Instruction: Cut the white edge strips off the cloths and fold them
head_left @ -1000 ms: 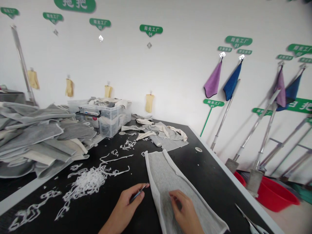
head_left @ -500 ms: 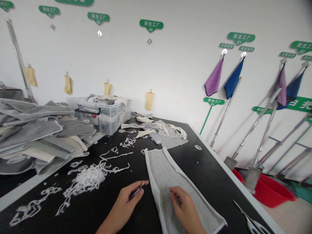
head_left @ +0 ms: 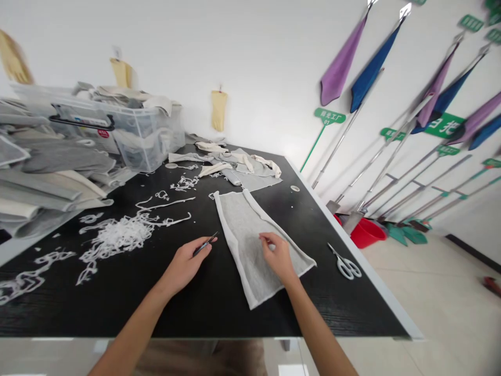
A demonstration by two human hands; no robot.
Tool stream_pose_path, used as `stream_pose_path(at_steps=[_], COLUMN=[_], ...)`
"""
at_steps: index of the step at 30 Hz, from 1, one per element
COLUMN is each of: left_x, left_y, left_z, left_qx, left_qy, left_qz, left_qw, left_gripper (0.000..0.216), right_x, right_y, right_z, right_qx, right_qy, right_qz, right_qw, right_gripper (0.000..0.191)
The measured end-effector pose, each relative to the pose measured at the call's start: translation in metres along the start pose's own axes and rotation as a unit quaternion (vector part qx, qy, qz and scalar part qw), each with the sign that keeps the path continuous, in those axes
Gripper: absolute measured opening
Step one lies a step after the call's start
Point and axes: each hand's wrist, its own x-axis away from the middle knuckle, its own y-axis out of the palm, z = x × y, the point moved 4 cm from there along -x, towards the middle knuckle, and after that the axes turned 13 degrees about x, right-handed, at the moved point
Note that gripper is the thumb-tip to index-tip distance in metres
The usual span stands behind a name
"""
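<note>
Left hand [head_left: 183, 265]: clamped on thin dark tool [head_left: 205, 244]. Right hand [head_left: 277, 256]: fingers pressed flat on grey cloth [head_left: 246, 232]. Black tabletop [head_left: 203, 303].

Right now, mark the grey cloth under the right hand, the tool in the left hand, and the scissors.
grey cloth [head_left: 245, 230]: head view, bare middle of the panel.
thin dark tool [head_left: 206, 244]: head view, shaft sticking out past the fingers.
scissors [head_left: 344, 263]: head view, near the pivot, on the table's right edge.
</note>
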Motion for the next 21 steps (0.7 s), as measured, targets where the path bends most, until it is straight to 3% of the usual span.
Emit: stream_pose_path(at_steps=[6, 12, 17, 21], left_x=[0.005, 0.010, 0.010, 0.012], left_y=[0.006, 0.008, 0.011, 0.012], left_z=[-0.003, 0.003, 0.003, 0.001], left_qx=[-0.030, -0.044, -0.055, -0.084], left_qy=[-0.002, -0.001, -0.002, -0.011], left_qz=[-0.034, -0.031, -0.032, -0.025], left_qw=[0.999, 0.999, 0.998, 0.996], left_gripper=[0.040, 0.037, 0.033, 0.033], right_x=[0.000, -0.009, -0.050, -0.100], right_y=[-0.002, -0.018, -0.035, -0.017], right_z=[0.006, 0.004, -0.024, -0.052], right_qx=[-0.038, -0.078, -0.043, -0.008], right_qy=[0.046, 0.091, 0.039, -0.024], right_qz=[0.010, 0.039, 0.028, -0.012], right_qw=[0.998, 0.992, 0.998, 1.000], right_gripper=[0.024, 0.027, 0.023, 0.022])
